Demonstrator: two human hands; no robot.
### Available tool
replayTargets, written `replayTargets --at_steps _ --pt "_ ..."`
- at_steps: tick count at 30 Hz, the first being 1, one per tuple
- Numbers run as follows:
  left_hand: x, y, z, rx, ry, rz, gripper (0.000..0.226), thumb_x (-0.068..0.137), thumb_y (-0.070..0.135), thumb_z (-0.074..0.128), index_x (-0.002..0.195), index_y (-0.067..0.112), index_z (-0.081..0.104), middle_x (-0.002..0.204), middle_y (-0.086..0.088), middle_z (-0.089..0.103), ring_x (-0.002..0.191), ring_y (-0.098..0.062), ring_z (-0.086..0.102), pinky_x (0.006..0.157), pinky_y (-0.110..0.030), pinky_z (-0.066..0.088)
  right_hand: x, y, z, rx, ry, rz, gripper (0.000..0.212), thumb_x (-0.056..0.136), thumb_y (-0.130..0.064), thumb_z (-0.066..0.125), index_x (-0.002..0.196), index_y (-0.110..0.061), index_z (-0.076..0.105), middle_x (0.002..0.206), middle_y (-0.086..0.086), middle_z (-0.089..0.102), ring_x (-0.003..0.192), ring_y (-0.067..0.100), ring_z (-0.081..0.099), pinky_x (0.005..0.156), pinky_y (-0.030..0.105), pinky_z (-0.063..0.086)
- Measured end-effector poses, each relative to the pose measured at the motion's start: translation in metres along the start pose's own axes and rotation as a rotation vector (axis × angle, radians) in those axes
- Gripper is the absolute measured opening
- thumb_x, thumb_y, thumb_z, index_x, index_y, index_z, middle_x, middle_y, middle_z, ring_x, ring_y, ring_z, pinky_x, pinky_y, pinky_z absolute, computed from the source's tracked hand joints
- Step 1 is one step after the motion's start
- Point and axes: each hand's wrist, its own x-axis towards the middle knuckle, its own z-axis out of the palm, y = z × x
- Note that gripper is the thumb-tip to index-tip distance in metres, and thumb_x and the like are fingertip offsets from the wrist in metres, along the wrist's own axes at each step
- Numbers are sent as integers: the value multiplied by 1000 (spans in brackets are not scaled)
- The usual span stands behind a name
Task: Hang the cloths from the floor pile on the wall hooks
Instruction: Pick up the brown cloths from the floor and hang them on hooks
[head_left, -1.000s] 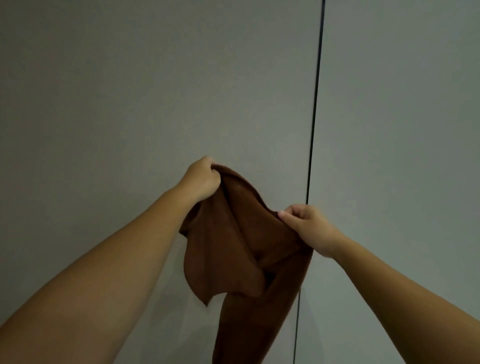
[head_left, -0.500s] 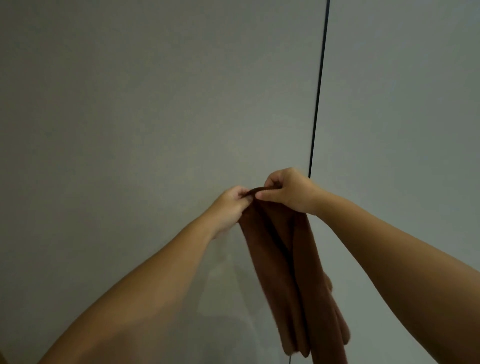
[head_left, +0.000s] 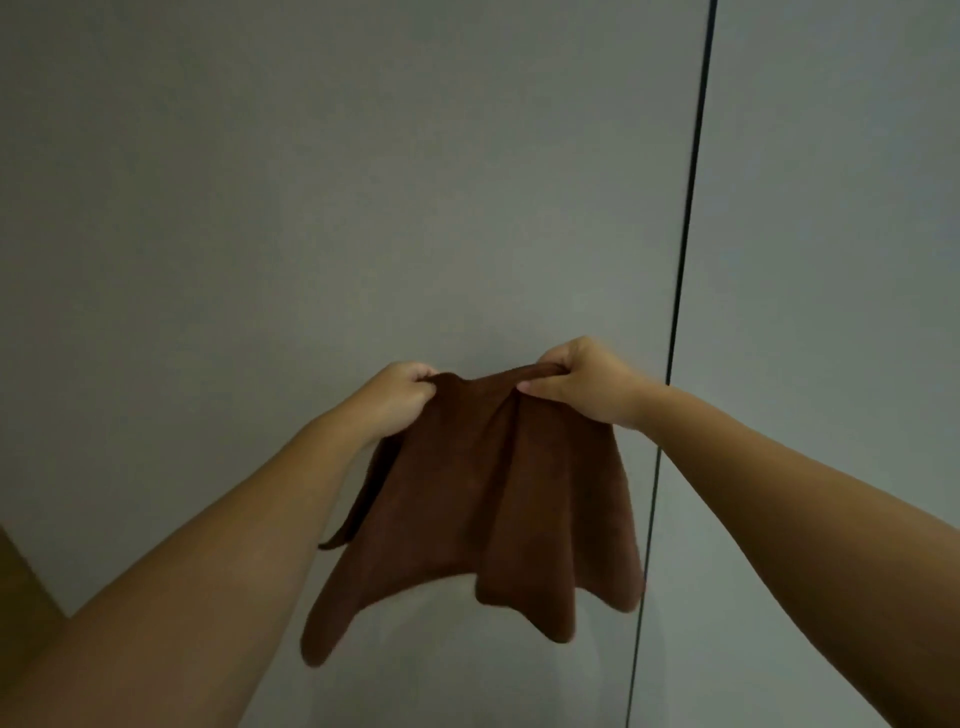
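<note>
A dark vertical seam (head_left: 685, 260) splits the grey wall (head_left: 311, 182).

From my feed, the grey wall (head_left: 363, 182) closes off everything ahead — flat and bare above and to either side of my hands, so there is open air to move in front of it. The brown cloth (head_left: 483, 499) stretched between my left hand (head_left: 400, 397) and right hand (head_left: 582, 382) fills the gap between them. A dark vertical seam (head_left: 685, 260) runs just right of it.
</note>
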Motion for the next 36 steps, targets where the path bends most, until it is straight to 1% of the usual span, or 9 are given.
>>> replayTargets --at_steps 5,8,11,15,17,19,24,29,36 --pt "-22 -44 2 -120 -89 -48 28 85 -5 49 95 13 66 99 -7 69 98 -22 65 92 -36 48 28 -43 29 -128 -17 -94 16 86 -29 67 82 -14 73 81 0 70 76 14 65 67 26 54" --pt "-32 -48 10 -336 -173 -19 20 93 2 50 108 9 61 103 -5 67 99 -18 63 95 -34 47 39 -57 47 -171 -20 -134 16 85 -27 66 83 -13 73 82 3 71 76 15 66 69 29 55" --pt "-32 -50 14 -511 -99 -19 19 96 7 47 111 1 58 105 -11 68 99 -20 64 92 -33 50 45 -61 60 -157 -33 -158 13 85 -26 67 78 -16 72 74 -2 68 68 11 63 60 21 50" --pt "-33 -52 0 -573 72 -106 20 96 5 43 104 -1 60 100 -24 67 90 -29 64 83 -41 52 54 -60 64 -223 -35 -207 14 85 -28 67 83 -15 73 82 -2 69 77 13 63 70 28 53" --pt "-38 -51 -17 -453 169 -68 24 94 2 42 90 11 64 82 -11 67 72 -19 61 64 -26 50 56 -56 65 -261 -55 -225 16 86 -30 66 86 -16 72 86 -2 68 81 13 62 71 29 53" --pt "-45 -51 -38 -245 235 -4 27 93 2 46 84 19 64 76 0 65 65 -9 59 58 -19 46 58 -53 69 -302 -104 -244 17 86 -34 65 82 -19 71 83 -4 65 78 12 59 63 24 48" --pt "-79 -49 -83 170 254 53 13 92 16 58 86 25 66 82 6 66 70 -2 61 66 -17 49 61 -57 95 -366 -264 -352 35 90 -41 58 59 -28 52 66 -7 53 64 11 51 52 23 35" --pt "-135 -42 -100 281 399 -101 10 92 20 59 88 25 67 87 6 67 79 -7 63 72 -21 48 56 -81 125 -358 -390 -535 32 93 -42 52 70 -20 58 68 -4 55 63 12 51 52 22 34" --pt "-223 -22 -105 355 608 -255 10 92 23 59 87 26 67 85 11 66 77 -2 60 70 -18 45 26 -118 154 -142 -428 -818 20 91 -37 57 94 -20 68 83 -5 63 78 13 58 68 25 42"
